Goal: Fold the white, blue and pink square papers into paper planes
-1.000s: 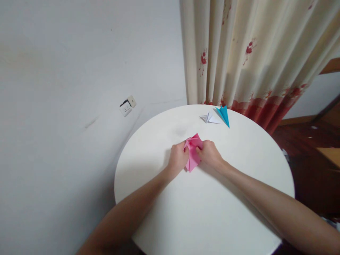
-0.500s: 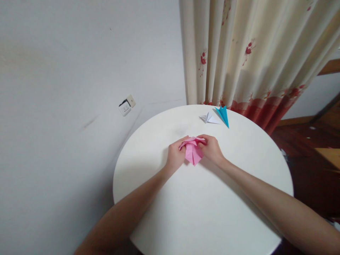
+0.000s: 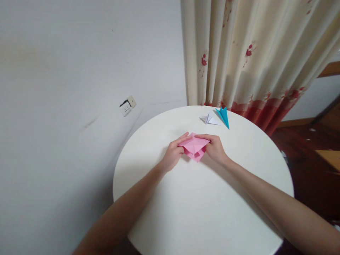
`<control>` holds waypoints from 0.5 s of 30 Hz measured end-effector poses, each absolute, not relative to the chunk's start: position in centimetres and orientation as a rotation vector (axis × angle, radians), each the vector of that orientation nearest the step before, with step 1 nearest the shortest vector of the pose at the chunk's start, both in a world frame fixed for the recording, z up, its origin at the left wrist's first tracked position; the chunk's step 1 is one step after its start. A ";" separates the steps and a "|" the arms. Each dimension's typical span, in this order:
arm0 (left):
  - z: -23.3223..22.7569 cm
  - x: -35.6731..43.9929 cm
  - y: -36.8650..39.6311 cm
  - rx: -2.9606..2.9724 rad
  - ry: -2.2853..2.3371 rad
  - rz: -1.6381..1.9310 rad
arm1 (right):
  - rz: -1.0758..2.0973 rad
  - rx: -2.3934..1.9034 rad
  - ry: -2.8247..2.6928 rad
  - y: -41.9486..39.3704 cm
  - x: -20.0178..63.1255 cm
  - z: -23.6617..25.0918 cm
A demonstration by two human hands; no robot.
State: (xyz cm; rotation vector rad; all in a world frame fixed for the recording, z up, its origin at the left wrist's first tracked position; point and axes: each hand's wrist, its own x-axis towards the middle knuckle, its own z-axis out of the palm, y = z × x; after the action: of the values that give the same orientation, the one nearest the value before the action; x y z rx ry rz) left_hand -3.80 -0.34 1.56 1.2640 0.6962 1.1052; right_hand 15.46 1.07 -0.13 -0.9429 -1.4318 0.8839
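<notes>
- A round white table (image 3: 202, 212) is seen; bare tabletop lies from 4 to 8 o'clock of the hands, with the far rim close at 12.
- The pink folded paper (image 3: 194, 146) is pinched at its left corner by the left hand (image 3: 174, 153) and at its right corner by the right hand (image 3: 215, 148), fingers closed on it.
- The paper is held near the table's middle, its long axis running 9 to 3, a point aimed at 6.
- A white folded paper (image 3: 209, 119) and a blue paper plane (image 3: 223, 117) lie side by side at 1 o'clock, well apart from the hands.

Fingers (image 3: 177, 150) partly hidden under pink paper (image 3: 194, 146); both forearms cut off by btm edge; wall socket (image 3: 126, 106) too small for detail.
</notes>
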 end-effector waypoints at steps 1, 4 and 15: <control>2.0 -4.0 -0.5 1.230 0.617 1.031 | 0.876 -0.932 -1.425 1.2 15.7 -0.1; 3.0 -4.4 -0.7 1.118 0.506 0.930 | 0.873 -0.873 -1.432 1.4 16.3 0.2; 1.6 -4.4 -0.6 1.125 0.793 0.745 | 0.899 -0.708 -1.718 -0.1 16.1 1.5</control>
State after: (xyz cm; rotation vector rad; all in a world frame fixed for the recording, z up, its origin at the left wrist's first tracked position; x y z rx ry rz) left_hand -4.38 -0.57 1.61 1.1249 0.7934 0.7448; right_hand 16.14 -0.10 1.51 -0.7076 -1.7175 0.8994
